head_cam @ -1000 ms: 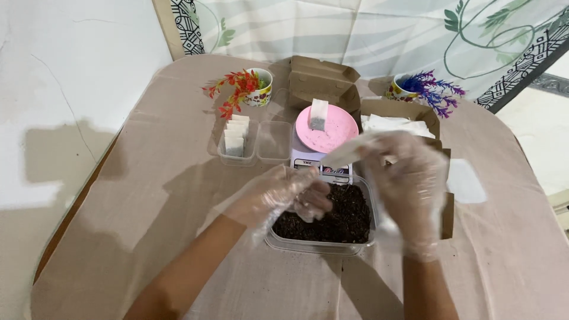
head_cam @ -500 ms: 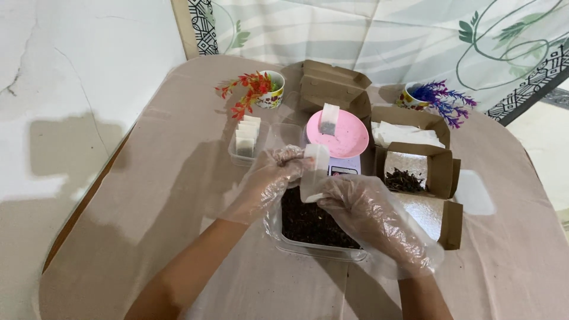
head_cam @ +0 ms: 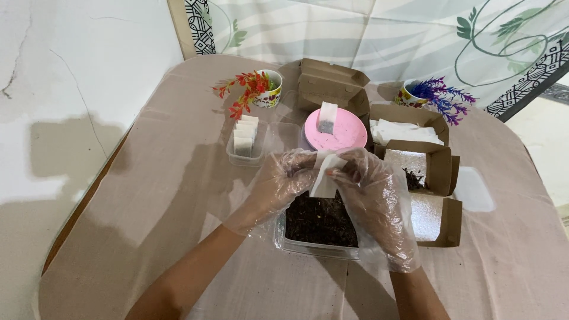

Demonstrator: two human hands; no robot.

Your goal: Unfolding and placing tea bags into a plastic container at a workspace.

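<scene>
While both gloved hands meet above the clear tub of dark loose tea [head_cam: 321,220], the step in hand reads as opening an empty white filter sachet [head_cam: 325,175] for filling.

Item 1, left hand [head_cam: 283,185]: thin plastic glove, fingertips pinched narrow on the sachet's left edge.
Item 2, right hand [head_cam: 372,192]: same glove, fingers closed on the sachet's right edge and top.
Item 3, sachet: held upright between both hands, over the tub's far rim, near the middle of the tabletop.
Item 4, pink plate [head_cam: 336,131]: beyond the hands, bearing one filled sachet [head_cam: 326,118].
Item 5, clear tray [head_cam: 249,144]: toward the left edge, holding a row of sachets.
Item 6, brown cardboard boxes [head_cam: 428,172]: toward the right edge, one with white papers, one with dark crumbs.
Item 7, two cups of artificial flowers [head_cam: 261,90]: along the far edge.

Judgement: the next move calls for parting the sachet's mouth without tearing it, keeping it over the tub so spilt tea falls back in.
</scene>
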